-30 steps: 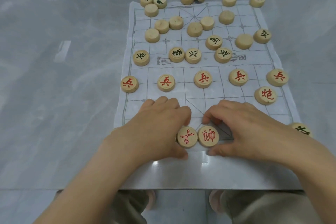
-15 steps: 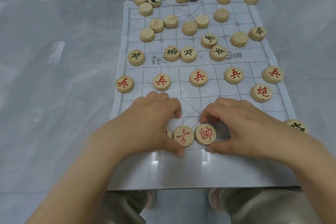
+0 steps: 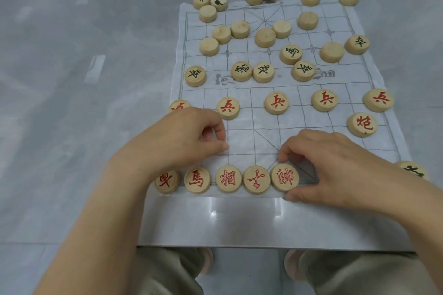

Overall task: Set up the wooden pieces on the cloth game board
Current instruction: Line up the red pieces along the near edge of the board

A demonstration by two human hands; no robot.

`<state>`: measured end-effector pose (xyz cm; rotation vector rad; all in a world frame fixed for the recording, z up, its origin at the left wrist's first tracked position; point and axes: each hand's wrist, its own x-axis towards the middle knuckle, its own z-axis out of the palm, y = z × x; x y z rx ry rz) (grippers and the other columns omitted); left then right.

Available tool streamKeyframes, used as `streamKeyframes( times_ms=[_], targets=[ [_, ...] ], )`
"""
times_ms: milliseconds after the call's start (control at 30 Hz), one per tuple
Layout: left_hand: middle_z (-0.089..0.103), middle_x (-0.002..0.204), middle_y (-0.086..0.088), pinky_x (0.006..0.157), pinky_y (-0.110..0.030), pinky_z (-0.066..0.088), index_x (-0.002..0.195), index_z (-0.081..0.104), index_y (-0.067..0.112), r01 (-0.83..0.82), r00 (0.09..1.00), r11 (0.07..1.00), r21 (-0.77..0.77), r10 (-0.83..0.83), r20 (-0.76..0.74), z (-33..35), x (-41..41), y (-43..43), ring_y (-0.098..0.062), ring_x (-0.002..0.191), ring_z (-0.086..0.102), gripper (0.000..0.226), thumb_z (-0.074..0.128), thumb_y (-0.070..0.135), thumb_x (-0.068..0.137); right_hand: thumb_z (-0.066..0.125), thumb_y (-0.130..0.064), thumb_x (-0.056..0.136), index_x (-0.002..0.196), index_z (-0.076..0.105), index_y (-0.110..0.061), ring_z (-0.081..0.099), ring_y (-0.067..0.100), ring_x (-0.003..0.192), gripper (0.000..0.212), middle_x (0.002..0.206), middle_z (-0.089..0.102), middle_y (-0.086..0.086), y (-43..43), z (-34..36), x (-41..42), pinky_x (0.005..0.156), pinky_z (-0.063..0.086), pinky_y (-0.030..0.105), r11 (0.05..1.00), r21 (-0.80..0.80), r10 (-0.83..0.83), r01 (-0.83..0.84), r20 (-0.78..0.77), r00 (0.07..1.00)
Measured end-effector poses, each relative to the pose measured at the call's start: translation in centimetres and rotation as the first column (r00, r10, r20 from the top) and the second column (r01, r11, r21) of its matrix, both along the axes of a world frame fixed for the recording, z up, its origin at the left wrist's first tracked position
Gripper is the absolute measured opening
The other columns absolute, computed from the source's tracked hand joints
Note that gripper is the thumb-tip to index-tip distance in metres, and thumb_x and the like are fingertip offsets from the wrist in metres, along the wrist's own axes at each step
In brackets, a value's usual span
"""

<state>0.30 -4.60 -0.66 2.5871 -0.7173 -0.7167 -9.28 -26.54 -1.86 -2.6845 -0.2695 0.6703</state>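
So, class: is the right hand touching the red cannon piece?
No, the right hand pinches the red general piece on the near row; the red cannon piece lies apart, farther out.

帥 piece [image 3: 284, 177] (red); 炮 piece [image 3: 362, 124].

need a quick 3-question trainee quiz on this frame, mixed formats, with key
1. How many red-lettered pieces form the row along the near edge of the cloth board?
2. True or false: the red cannon piece lies on the board's right side, apart from that row.
3. The thumb and forefinger of the right hand sit either side of which piece in that row? A leftmost; B middle; C rightmost.
Key: 1 five; 2 true; 3 C, the rightmost piece.
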Motion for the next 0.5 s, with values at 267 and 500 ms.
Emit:
streamKeyframes(
  times_ms=[267,500],
  targets=[
    [0.052,0.066,0.01,0.056,-0.018,0.036,0.084,0.062,0.023,-0.027,0.997,1.0,0.001,0.027,0.076,-0.6,0.3,-0.1,-0.003,0.063,0.048,0.011,0.062,0.034,0.084,0.066,-0.061,0.065,0.1,0.04,-0.046,0.042,-0.002,0.09,0.046,0.094,0.043,-0.022,0.0,0.0,0.0,0.081,0.031,0.021,1.0,0.012,-0.007,0.007,-0.001,1.0],
    [0.052,0.067,0.012,0.061,-0.026,0.041,0.086,0.06,0.024,-0.048,0.985,0.998,0.035,0.041,0.17,-1.4,0.6,0.1,-0.004,0.067,0.048,0.014,0.058,0.037,0.085,0.067,-0.062,0.064,0.1,0.042,-0.044,0.042,-0.001,0.09,0.047,0.094,0.044,-0.022,-0.1,-0.2,-0.1,0.08,0.032,0.021,1.0,0.021,-0.014,0.014,0.02,1.0]
  ],
)
